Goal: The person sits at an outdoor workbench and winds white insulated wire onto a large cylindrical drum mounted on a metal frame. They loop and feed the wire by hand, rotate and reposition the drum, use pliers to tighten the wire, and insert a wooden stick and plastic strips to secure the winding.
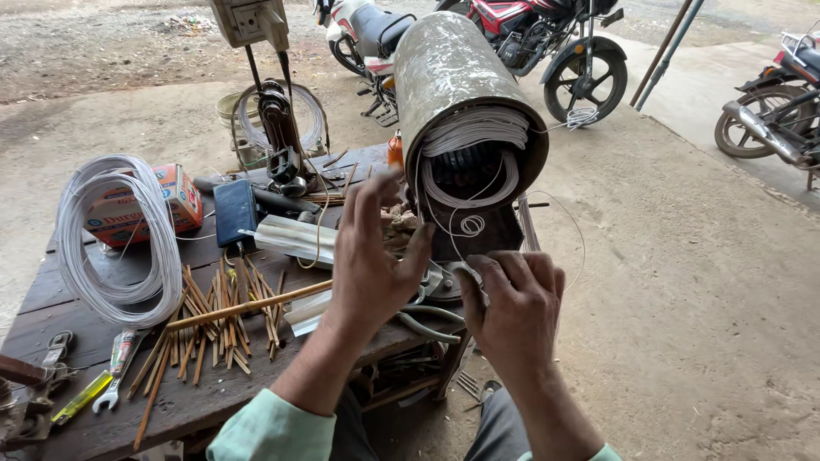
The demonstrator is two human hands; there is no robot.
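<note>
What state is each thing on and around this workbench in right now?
Left hand: raised, fingers spread, holding nothing visible.
Right hand: fingers curled, pinching a thin white wire.
Motor cylinder: lying tilted, open end toward the camera, white windings inside.
White wire coil: wound in a loop, resting on the table.
Wooden sticks: scattered loose.
Spanner: lying flat.
Cardboard box: closed, on its side.
</note>
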